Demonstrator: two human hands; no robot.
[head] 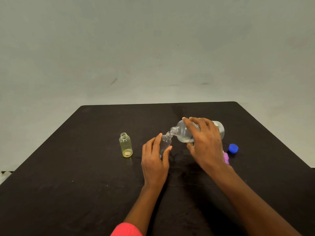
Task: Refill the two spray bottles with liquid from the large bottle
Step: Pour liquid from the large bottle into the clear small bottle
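My left hand (154, 160) grips a small clear spray bottle (165, 143), uncapped and leaning right. My right hand (204, 142) holds the large clear bottle (183, 133) tipped almost on its side, its open mouth touching the small bottle's neck. Clear liquid lies in the large bottle's lower side. A second small bottle (126, 147), yellow-tinted and uncapped, stands upright to the left, apart from both hands.
A blue cap (233, 148) lies on the black table (85, 184) to the right of my right hand. A purple spray top (226, 158) peeks out beside my right wrist. A pale wall rises behind the table's far edge.
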